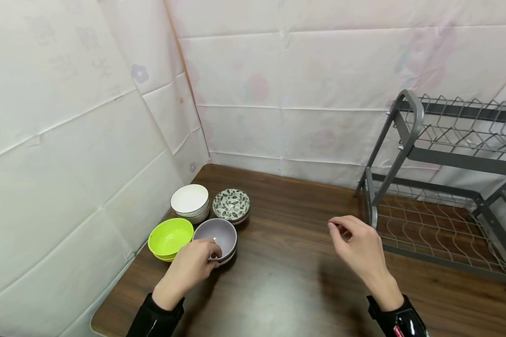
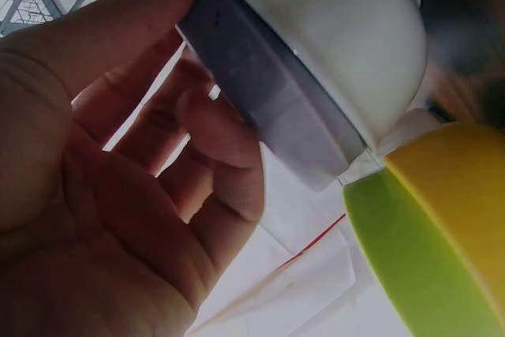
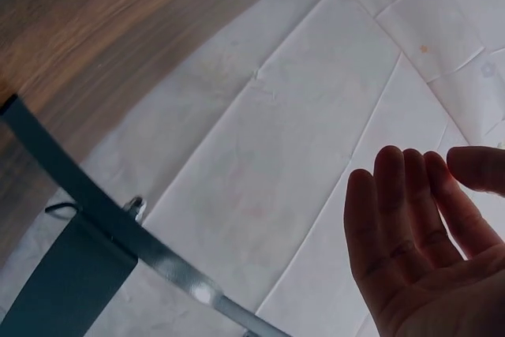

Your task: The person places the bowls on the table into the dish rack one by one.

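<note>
My left hand (image 1: 191, 266) pinches the near rim of a grey-purple bowl (image 1: 219, 230), fingers inside and thumb outside. In the left wrist view, that grey bowl (image 2: 272, 104) sits nested in a white-sided bowl (image 2: 347, 33). Just left are a lime-green bowl (image 1: 169, 236) and a yellow bowl (image 2: 454, 203) stacked together. Behind them stand stacked white bowls (image 1: 189, 199) and a stack topped by a leaf-patterned dish (image 1: 231, 204). Over the table, left of the rack, my right hand (image 1: 361, 248) holds nothing, its fingers loosely bent.
A grey two-tier wire dish rack (image 1: 409, 154) stands on the right side of the brown wooden table (image 1: 286, 224). White patterned cloth (image 1: 244, 84) hangs behind the table and along its left side.
</note>
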`<state>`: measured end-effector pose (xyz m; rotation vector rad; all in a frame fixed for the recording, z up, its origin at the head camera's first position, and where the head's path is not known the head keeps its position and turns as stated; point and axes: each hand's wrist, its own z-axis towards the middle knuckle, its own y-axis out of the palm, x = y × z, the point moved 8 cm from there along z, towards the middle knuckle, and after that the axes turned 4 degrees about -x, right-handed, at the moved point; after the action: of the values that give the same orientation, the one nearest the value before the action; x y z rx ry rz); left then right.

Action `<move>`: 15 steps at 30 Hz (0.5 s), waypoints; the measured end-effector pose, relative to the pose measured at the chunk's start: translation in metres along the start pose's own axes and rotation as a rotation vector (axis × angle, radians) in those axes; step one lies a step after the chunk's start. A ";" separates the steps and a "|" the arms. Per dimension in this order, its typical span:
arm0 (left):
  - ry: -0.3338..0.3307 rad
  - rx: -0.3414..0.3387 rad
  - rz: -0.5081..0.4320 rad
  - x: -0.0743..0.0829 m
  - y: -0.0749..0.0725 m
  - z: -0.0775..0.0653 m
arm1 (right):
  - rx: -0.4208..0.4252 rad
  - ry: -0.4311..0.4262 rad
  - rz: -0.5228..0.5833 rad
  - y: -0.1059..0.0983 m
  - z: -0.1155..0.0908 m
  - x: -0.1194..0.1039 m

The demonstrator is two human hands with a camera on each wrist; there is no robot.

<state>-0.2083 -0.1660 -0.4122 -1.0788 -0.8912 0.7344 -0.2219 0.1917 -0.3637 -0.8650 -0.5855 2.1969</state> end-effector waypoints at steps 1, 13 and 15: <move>0.000 0.009 0.003 0.000 0.000 -0.001 | -0.002 0.004 0.000 -0.001 0.000 0.001; 0.004 0.125 0.054 0.005 -0.008 -0.007 | -0.023 0.031 -0.032 -0.007 -0.009 0.004; 0.021 0.147 0.076 0.007 -0.010 -0.008 | -0.020 0.031 -0.030 -0.008 -0.010 0.004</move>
<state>-0.1973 -0.1664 -0.4022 -0.9918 -0.7696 0.8373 -0.2132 0.2010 -0.3673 -0.8934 -0.6020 2.1507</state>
